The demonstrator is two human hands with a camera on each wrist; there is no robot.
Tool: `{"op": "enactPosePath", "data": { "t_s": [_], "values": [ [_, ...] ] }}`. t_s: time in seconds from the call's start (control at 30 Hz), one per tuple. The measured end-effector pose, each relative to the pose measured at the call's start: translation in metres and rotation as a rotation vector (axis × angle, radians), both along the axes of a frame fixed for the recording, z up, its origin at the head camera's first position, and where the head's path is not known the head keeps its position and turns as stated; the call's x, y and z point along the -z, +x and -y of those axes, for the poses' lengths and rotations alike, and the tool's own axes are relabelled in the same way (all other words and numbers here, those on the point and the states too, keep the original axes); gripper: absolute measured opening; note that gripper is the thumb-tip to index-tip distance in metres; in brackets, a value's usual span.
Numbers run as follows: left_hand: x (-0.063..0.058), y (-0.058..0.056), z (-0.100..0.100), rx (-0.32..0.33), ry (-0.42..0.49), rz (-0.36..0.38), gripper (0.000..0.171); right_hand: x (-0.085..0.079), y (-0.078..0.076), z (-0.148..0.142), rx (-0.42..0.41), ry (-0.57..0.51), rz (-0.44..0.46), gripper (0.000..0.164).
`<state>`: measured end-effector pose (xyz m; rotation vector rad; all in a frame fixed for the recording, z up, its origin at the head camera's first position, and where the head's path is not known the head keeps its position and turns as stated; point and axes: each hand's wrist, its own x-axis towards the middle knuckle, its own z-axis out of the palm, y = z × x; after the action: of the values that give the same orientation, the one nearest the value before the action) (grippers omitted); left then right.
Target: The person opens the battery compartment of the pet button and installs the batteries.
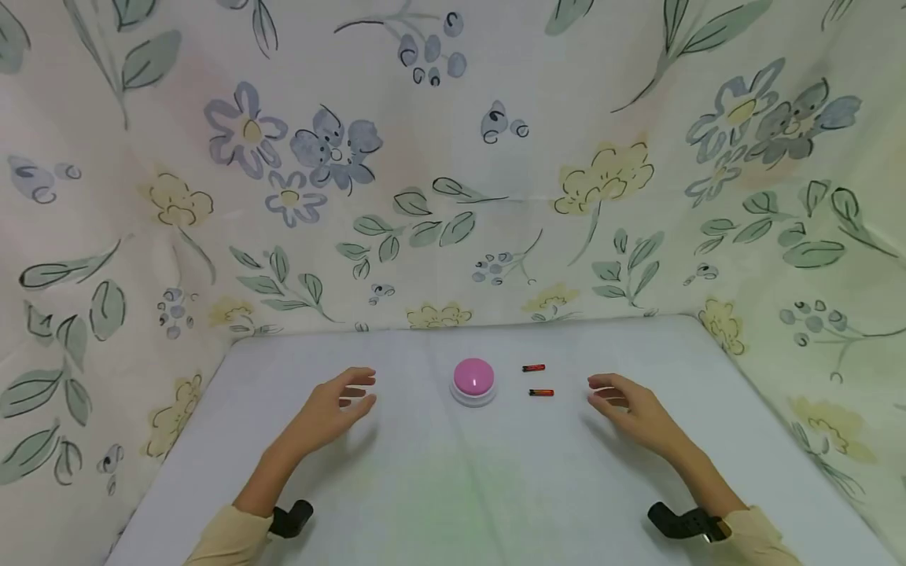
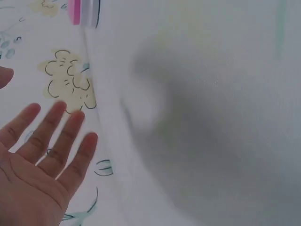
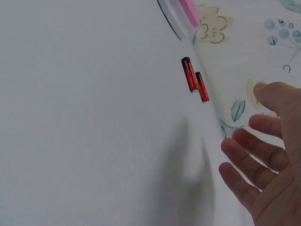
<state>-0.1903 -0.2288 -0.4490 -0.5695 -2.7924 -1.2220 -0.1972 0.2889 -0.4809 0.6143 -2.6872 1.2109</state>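
Note:
A round push light or button with a pink dome [image 1: 473, 377] on a white base stands on the white table, between the two hands. To its right lie two small red and black batteries [image 1: 534, 368], one behind the other. My left hand [image 1: 342, 401] hovers over the table left of the pink dome, fingers relaxed and holding nothing. On the other side my right hand [image 1: 623, 399] is held above the table, right of the batteries, with its fingers loosely bent and nothing in them. The right wrist view shows the batteries [image 3: 190, 74] beyond the fingertips.
The white table [image 1: 439, 487] reaches back to a hanging cloth [image 1: 439, 267] printed with flowers and leaves, which also runs along both sides. A black strap device [image 1: 292, 519] sits on the left wrist, and another [image 1: 683, 522] on the right.

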Motion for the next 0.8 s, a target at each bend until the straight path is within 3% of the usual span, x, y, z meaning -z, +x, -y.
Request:
{"op": "enactPosePath", "data": {
  "t_s": [0.07, 0.2, 0.8],
  "values": [
    [0.002, -0.001, -0.001, 0.037, 0.086, 0.017, 0.040, 0.002, -0.002, 0.001, -0.005, -0.037, 0.014, 0.031],
    [0.005, -0.004, -0.005, 0.053, 0.165, 0.042, 0.038, 0.005, -0.006, 0.009, -0.033, -0.103, 0.048, 0.030],
    [0.014, -0.011, -0.049, 0.073, 0.248, 0.119, 0.037, 0.007, -0.018, 0.068, -0.220, -0.308, 0.060, 0.023]
  ]
}}
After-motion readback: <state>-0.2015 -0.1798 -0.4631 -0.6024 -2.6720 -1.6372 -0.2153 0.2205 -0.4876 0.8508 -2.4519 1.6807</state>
